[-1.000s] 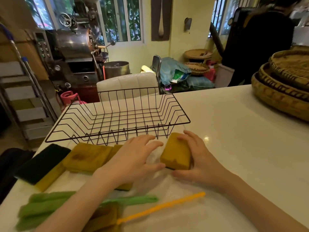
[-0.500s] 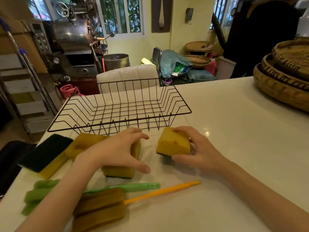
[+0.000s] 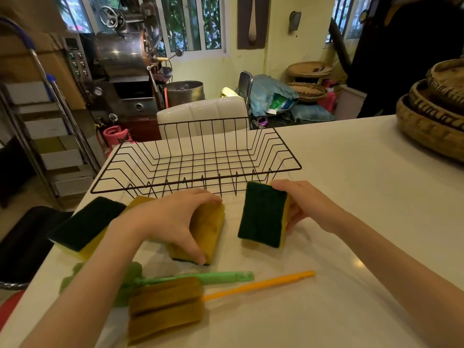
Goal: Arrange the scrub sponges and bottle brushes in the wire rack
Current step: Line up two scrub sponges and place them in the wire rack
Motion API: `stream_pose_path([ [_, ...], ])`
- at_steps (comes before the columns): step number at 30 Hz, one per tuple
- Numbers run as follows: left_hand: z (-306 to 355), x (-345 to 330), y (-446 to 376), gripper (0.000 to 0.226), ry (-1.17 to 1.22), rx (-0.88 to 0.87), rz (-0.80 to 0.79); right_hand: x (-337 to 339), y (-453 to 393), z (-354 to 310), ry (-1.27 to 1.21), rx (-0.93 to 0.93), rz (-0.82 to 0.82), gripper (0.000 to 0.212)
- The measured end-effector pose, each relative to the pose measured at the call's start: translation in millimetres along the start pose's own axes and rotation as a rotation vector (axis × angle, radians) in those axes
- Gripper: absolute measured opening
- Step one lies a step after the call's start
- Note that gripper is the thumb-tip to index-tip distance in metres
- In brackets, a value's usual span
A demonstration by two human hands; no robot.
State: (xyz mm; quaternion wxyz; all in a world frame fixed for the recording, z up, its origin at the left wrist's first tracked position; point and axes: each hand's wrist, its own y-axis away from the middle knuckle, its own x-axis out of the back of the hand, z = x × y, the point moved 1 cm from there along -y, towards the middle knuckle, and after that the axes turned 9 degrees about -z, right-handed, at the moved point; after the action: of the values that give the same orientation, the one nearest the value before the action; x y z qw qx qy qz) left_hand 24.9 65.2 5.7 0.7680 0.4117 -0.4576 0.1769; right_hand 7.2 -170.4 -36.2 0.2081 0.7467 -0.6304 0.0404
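A black wire rack (image 3: 195,159) stands on the white counter with nothing in it. Just in front of it, my left hand (image 3: 170,219) grips a yellow scrub sponge (image 3: 209,234) tilted up on its edge. My right hand (image 3: 306,204) holds a second sponge (image 3: 262,214) upright, its dark green scrub face turned toward me. A third sponge (image 3: 85,226) lies flat at the left, green side up, with another yellow one (image 3: 140,200) partly hidden behind my left hand. Nearer me lie a green bottle brush (image 3: 200,278) and an orange-handled bottle brush (image 3: 165,307).
Stacked woven baskets (image 3: 431,119) sit at the counter's right edge. Beyond the counter are a white padded chair (image 3: 200,114), a metal machine (image 3: 120,59), shelving at the left and a person in dark clothes (image 3: 401,46) at the far right.
Both hands have closed on sponges and raised them. The right sponge has turned from yellow side up to standing with its green face toward me; the left one has tilted onto its edge.
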Motion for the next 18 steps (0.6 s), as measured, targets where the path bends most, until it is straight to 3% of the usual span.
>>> stream_pose_path([
  [4,-1.3,-1.1,-4.6,0.099,0.013,-0.023,0.051,-2.4,-7.5,0.2,0.062,-0.071,0.071,0.037],
  [9,-8.3,2.3,-4.3,0.092,0.196,-0.146,0.168,2.1,-9.2,9.0,0.168,0.112,0.227,0.027],
  [18,-0.6,-2.5,-9.1,0.053,0.619,-0.353,0.095,-7.9,-7.5,17.2,0.357,0.176,0.144,0.027],
])
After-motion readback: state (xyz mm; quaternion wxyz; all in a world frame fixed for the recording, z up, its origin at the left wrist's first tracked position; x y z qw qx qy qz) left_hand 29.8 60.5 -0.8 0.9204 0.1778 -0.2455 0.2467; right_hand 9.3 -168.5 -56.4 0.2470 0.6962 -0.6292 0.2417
